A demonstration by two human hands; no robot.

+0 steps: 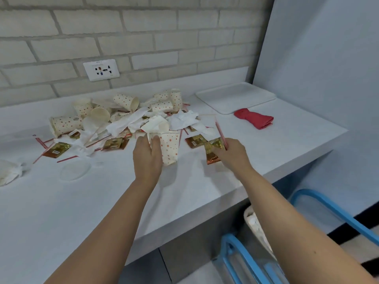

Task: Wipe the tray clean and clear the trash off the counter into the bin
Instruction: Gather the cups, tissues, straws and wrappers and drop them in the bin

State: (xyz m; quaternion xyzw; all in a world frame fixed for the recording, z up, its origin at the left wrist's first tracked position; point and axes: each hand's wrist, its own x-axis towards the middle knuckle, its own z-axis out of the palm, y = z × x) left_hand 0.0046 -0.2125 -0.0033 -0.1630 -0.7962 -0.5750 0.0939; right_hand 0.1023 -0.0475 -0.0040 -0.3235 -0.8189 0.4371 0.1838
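My left hand (146,155) grips a dotted paper cup (170,147) stuffed with crumpled napkins, just above the counter. My right hand (231,153) pinches gold wrappers (213,149) together with red straws (220,131). Behind both hands lies a heap of trash (131,117): dotted cups, white napkins, gold packets and red straws. The white tray (235,97) sits at the back right by the wall, with a red cloth (254,118) folded just in front of it. The bin (254,222) shows below the counter edge at the right, partly hidden by my right arm.
A clear plastic lid (74,171) and a crumpled white bag (9,173) lie at the left of the counter (102,201). A blue metal frame (336,210) stands on the floor by the bin. A wall socket (101,70) sits on the brick wall.
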